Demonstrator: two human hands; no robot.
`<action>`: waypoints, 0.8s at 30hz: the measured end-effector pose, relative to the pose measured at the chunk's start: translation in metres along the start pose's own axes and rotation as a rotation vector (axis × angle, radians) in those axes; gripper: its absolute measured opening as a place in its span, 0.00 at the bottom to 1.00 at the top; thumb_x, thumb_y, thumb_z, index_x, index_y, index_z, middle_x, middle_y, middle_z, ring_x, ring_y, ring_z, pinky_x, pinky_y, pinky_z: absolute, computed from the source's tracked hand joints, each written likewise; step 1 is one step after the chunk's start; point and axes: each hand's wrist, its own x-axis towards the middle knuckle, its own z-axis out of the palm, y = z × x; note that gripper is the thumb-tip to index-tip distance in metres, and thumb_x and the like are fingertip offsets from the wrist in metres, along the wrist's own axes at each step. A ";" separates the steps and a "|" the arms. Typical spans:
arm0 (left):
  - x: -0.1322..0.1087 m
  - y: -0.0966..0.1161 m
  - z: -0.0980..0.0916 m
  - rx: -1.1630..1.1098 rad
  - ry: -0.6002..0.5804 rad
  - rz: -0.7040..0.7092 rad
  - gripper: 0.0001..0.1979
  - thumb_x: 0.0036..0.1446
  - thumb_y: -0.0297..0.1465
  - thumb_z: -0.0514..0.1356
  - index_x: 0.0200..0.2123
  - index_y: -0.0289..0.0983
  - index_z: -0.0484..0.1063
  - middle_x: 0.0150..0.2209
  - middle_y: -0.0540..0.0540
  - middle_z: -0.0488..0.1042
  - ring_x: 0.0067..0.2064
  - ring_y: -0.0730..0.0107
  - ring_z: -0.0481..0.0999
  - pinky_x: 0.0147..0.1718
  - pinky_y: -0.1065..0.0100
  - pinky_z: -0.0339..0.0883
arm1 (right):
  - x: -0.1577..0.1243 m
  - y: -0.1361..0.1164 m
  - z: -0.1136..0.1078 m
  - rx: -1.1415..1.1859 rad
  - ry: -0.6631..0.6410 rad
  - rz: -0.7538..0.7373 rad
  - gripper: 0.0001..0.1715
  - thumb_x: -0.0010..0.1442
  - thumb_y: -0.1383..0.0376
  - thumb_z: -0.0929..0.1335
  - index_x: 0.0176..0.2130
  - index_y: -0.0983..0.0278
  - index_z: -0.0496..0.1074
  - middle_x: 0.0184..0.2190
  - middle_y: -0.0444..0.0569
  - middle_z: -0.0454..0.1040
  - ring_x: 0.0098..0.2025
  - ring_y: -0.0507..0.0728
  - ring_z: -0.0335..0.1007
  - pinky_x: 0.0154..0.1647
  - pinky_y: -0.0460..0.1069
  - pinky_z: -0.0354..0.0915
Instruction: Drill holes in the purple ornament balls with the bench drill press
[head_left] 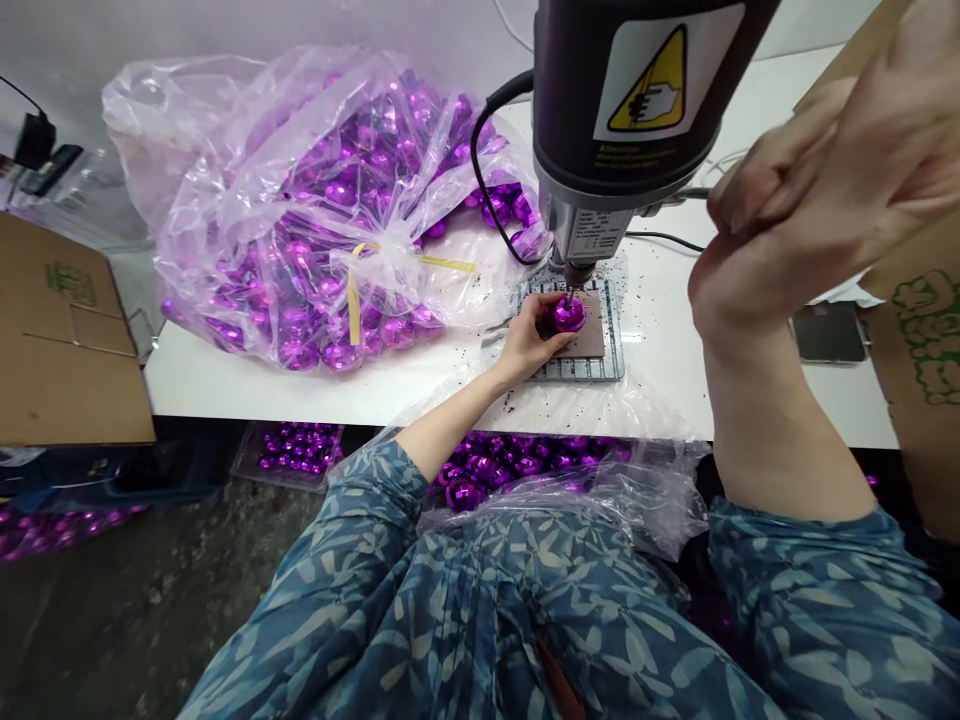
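Observation:
My left hand (526, 342) pinches a shiny purple faceted ball (570, 314) between thumb and fingers. The ball rests on a brown board (592, 343) over the slotted metal base plate (616, 350). Directly above it stands a bench drill press (581, 185), its bit reaching down to the top of the ball; whether the bit is inside the ball I cannot tell. My right hand (806, 190), raised at the right, is closed around the drill press lever (694, 193), most of which the fingers hide.
A large clear bag of purple balls (300, 230) lies at the left of the white table (247, 385). More purple balls (495, 465) sit in plastic below the front edge. Cardboard boxes (67, 340) flank the table, and a phone (829, 332) lies at right. Dark shavings surround the base.

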 end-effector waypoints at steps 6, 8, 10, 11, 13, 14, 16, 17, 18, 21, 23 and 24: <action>0.000 -0.008 -0.001 0.022 -0.022 0.049 0.30 0.60 0.34 0.74 0.62 0.43 0.68 0.60 0.39 0.77 0.64 0.50 0.80 0.67 0.43 0.74 | -0.016 0.009 -0.012 0.050 -0.048 -0.191 0.35 0.67 0.61 0.67 0.20 0.70 0.45 0.15 0.39 0.48 0.19 0.35 0.52 0.26 0.41 0.47; 0.000 -0.011 -0.001 0.042 -0.037 0.064 0.31 0.62 0.35 0.74 0.63 0.43 0.66 0.62 0.38 0.77 0.65 0.49 0.79 0.67 0.42 0.73 | -0.013 0.020 -0.016 0.073 -0.072 -0.282 0.40 0.65 0.53 0.69 0.22 0.69 0.39 0.14 0.38 0.41 0.17 0.36 0.49 0.23 0.39 0.44; 0.000 -0.014 -0.002 0.047 -0.046 0.078 0.31 0.62 0.37 0.73 0.63 0.43 0.65 0.62 0.38 0.76 0.65 0.49 0.78 0.67 0.42 0.73 | -0.010 0.030 -0.019 0.083 -0.075 -0.341 0.44 0.65 0.50 0.70 0.24 0.67 0.35 0.14 0.38 0.34 0.15 0.37 0.45 0.19 0.39 0.40; 0.001 -0.015 -0.002 0.045 -0.046 0.084 0.31 0.62 0.37 0.73 0.63 0.43 0.65 0.62 0.38 0.76 0.65 0.49 0.79 0.67 0.42 0.74 | -0.009 0.035 -0.021 0.088 -0.071 -0.355 0.45 0.65 0.50 0.70 0.26 0.66 0.33 0.14 0.38 0.33 0.14 0.37 0.44 0.19 0.39 0.40; 0.001 -0.016 -0.001 0.034 -0.044 0.090 0.30 0.62 0.37 0.73 0.63 0.43 0.65 0.63 0.37 0.76 0.64 0.50 0.79 0.67 0.42 0.74 | -0.007 0.043 -0.025 0.107 -0.052 -0.382 0.45 0.66 0.51 0.70 0.27 0.65 0.32 0.14 0.38 0.34 0.14 0.38 0.42 0.18 0.39 0.40; 0.001 -0.017 -0.001 0.029 -0.043 0.090 0.30 0.62 0.37 0.73 0.63 0.43 0.65 0.62 0.37 0.76 0.64 0.50 0.79 0.67 0.42 0.74 | -0.007 0.047 -0.026 0.114 -0.045 -0.400 0.44 0.67 0.51 0.69 0.27 0.65 0.32 0.13 0.38 0.34 0.14 0.39 0.41 0.17 0.40 0.40; 0.001 -0.017 0.000 0.015 -0.036 0.084 0.31 0.62 0.38 0.73 0.62 0.44 0.65 0.62 0.38 0.77 0.64 0.50 0.79 0.67 0.42 0.74 | -0.008 0.056 -0.030 0.129 -0.026 -0.441 0.41 0.68 0.53 0.69 0.28 0.64 0.34 0.13 0.37 0.34 0.13 0.40 0.38 0.16 0.41 0.41; 0.001 -0.017 0.000 0.007 -0.032 0.080 0.31 0.61 0.38 0.73 0.62 0.44 0.65 0.62 0.38 0.77 0.64 0.50 0.79 0.67 0.43 0.74 | -0.009 0.059 -0.032 0.136 -0.015 -0.463 0.40 0.68 0.54 0.69 0.27 0.64 0.35 0.14 0.37 0.34 0.13 0.40 0.36 0.15 0.41 0.41; 0.001 -0.016 0.000 -0.002 -0.029 0.078 0.31 0.61 0.39 0.74 0.62 0.43 0.65 0.62 0.38 0.77 0.63 0.50 0.80 0.67 0.43 0.74 | -0.010 0.063 -0.034 0.139 -0.005 -0.483 0.40 0.67 0.54 0.70 0.27 0.64 0.36 0.14 0.37 0.33 0.13 0.41 0.34 0.15 0.42 0.41; 0.001 -0.014 0.000 -0.016 -0.028 0.072 0.31 0.61 0.38 0.74 0.62 0.42 0.65 0.61 0.38 0.77 0.62 0.51 0.80 0.66 0.44 0.74 | -0.012 0.071 -0.039 0.134 0.004 -0.541 0.40 0.65 0.55 0.72 0.26 0.63 0.38 0.16 0.37 0.29 0.14 0.41 0.30 0.16 0.44 0.42; 0.000 -0.012 0.000 -0.014 -0.028 0.066 0.30 0.61 0.37 0.74 0.61 0.42 0.66 0.61 0.38 0.78 0.62 0.51 0.80 0.66 0.44 0.75 | -0.012 0.076 -0.042 0.118 -0.003 -0.575 0.39 0.66 0.57 0.71 0.25 0.63 0.37 0.16 0.38 0.28 0.15 0.41 0.30 0.17 0.44 0.43; 0.000 -0.012 0.000 -0.013 -0.026 0.062 0.30 0.60 0.37 0.74 0.61 0.42 0.66 0.61 0.38 0.78 0.62 0.51 0.80 0.65 0.44 0.75 | -0.011 0.079 -0.043 0.109 -0.008 -0.595 0.39 0.67 0.57 0.70 0.25 0.63 0.37 0.15 0.38 0.29 0.15 0.41 0.30 0.16 0.45 0.42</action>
